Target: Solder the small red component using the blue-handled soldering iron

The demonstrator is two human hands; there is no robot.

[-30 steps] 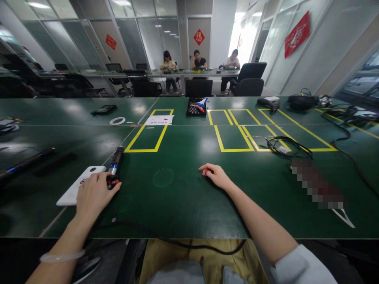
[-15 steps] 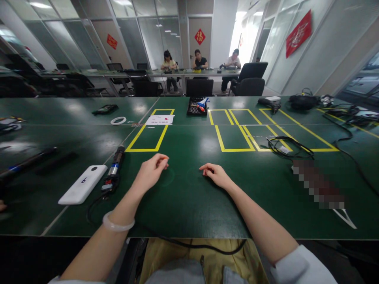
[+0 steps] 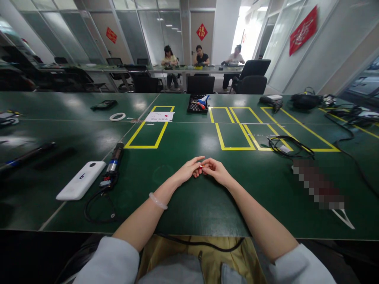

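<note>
My left hand (image 3: pixel 189 169) and my right hand (image 3: pixel 215 170) meet above the green table (image 3: pixel 192 209), a little in front of me. Between their fingertips is a small red-orange and white piece (image 3: pixel 201 167), too small and too covered to name. The fingers of both hands close on it, partly hiding it. My left index finger stretches across towards the right hand. A pale bangle (image 3: pixel 158 201) circles my left wrist.
A white power bank (image 3: pixel 81 180) and a dark cylindrical device (image 3: pixel 114 163) with a cable lie left. Yellow tape (image 3: pixel 237 148) marks rectangles ahead. A black tray (image 3: pixel 192 105) of small tools stands beyond. Black cable (image 3: pixel 291 146) coils on the right. Several people sit behind.
My left hand has moved right, carrying something orange, and has come up against my right hand. My right hand has hardly moved; its fingers now close on the small piece.
</note>
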